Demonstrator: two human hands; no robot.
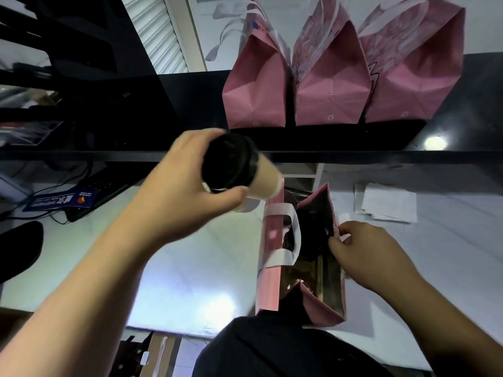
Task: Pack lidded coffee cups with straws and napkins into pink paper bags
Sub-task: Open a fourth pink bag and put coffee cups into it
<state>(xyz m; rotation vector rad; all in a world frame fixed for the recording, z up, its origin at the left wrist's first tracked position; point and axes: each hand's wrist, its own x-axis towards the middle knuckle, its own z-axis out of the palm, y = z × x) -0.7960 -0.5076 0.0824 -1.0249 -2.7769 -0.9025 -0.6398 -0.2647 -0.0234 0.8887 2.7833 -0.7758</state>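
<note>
My left hand (174,186) grips a tan paper coffee cup (261,183) with a black lid (227,161), held in the air and tilted, just left of and above an open pink paper bag (270,229). That bag stands on the white counter with white handles (288,238) and a dark inside. My right hand (364,254) pinches the bag's right rim and holds it open. What lies in the bag cannot be made out.
Three pink paper bags (329,85) stand in a row on the black upper shelf (190,99). White napkins (389,202) lie on the counter (190,268) to the right. A keyboard and cables (103,191) sit at the left.
</note>
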